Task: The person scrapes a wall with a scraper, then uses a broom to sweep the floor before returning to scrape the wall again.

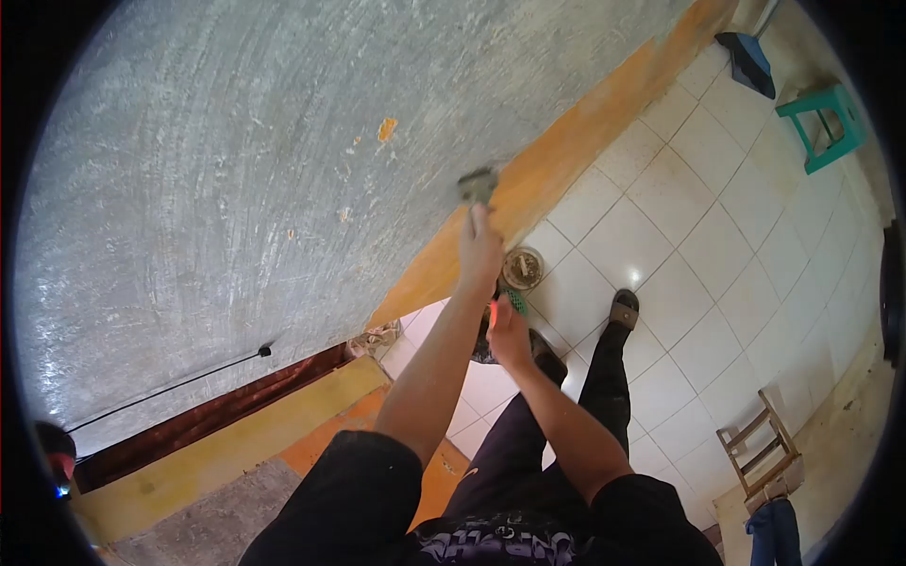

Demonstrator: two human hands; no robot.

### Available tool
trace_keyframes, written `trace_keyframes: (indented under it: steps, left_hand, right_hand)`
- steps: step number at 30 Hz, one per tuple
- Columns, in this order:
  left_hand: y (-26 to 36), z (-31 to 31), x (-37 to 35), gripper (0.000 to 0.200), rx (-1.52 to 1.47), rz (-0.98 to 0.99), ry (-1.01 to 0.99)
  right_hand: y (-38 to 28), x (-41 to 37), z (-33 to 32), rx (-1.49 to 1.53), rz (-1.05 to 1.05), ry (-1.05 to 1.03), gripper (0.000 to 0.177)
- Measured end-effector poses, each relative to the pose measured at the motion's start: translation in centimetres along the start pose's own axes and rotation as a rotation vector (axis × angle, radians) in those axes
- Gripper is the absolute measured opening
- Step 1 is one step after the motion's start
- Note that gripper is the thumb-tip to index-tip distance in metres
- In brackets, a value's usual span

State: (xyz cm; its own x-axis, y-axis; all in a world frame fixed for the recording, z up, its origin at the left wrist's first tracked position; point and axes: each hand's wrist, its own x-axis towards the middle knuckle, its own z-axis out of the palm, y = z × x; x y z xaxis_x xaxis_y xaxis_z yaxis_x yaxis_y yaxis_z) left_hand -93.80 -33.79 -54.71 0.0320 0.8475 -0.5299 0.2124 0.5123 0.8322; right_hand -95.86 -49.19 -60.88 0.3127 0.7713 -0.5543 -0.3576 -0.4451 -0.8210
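My left hand (480,247) is closed round the handle of a wide, grey-smeared paintbrush (478,183), whose head lies against the grey-coated wall (236,170) close to its orange lower band (557,156). Below it, my right hand (511,338) is closed on a bright orange-red handle (493,312); I cannot tell what tool it belongs to. Just past that hand shows a green patterned thing (516,300), partly hidden. A round tub (523,268) with grey-brown residue inside stands on the floor beside the left wrist. Orange bare spots (387,129) show through the grey coat.
White tiles (675,274) cover the floor, where my sandalled foot (623,309) stands. A green stool (826,127) and a blue-black dustpan-like thing (748,64) are at upper right. A wooden chair-like frame (763,451) stands lower right. A black cable (179,387) runs along the wall.
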Motion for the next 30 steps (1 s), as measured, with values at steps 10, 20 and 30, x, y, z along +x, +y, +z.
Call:
trace_keyframes:
  steps: [10,20,30]
  left_hand:
    - [-0.8,-0.1,-1.2,0.038,-0.231,-0.109,-0.065]
    - [0.8,3.7,-10.1,0.042,-0.552,-0.251,-0.095]
    - [6.9,14.1,-10.2,0.043,-0.522,-0.169,-0.256]
  right_hand:
    - [-1.0,-1.0,-3.9,-0.181,0.075,-0.090,0.076]
    - [-6.3,-6.5,-16.0,-0.155,0.095,-0.340,0.052]
    - [-15.3,-4.3,-25.0,0.050,0.128,-0.384,0.032]
